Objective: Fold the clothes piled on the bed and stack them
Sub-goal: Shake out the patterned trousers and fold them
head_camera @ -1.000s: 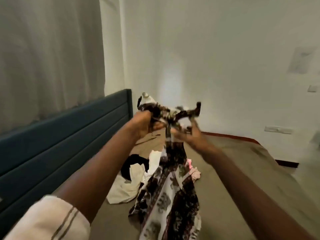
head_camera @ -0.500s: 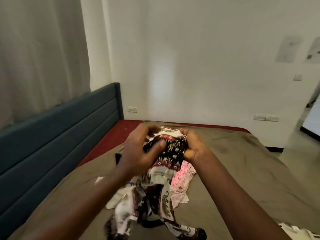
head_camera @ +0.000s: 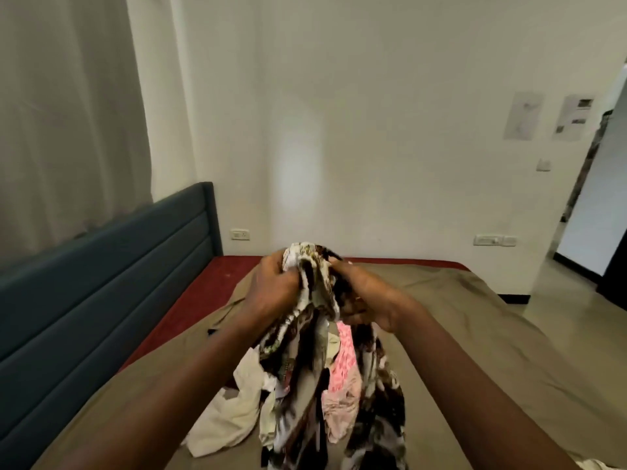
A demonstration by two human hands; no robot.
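A black-and-white patterned garment (head_camera: 315, 361) hangs bunched above the bed (head_camera: 475, 334). My left hand (head_camera: 273, 286) grips its top on the left side and my right hand (head_camera: 364, 296) grips it on the right, both held up at mid-height. The cloth trails down toward me. Below it on the bed lie a cream garment (head_camera: 234, 408) and a pink patterned garment (head_camera: 342, 385), partly hidden by the hanging fabric.
A teal padded headboard (head_camera: 101, 283) runs along the left. A dark red sheet (head_camera: 203, 293) shows beside the olive cover. A white wall with sockets stands behind the bed. A doorway (head_camera: 590, 232) opens at the right. A pale cloth edge (head_camera: 597, 464) shows at the bottom right.
Both hands have bunched the garment's top together and brought it closer, then raised it again. The view turned right, showing more of the wall and doorway.
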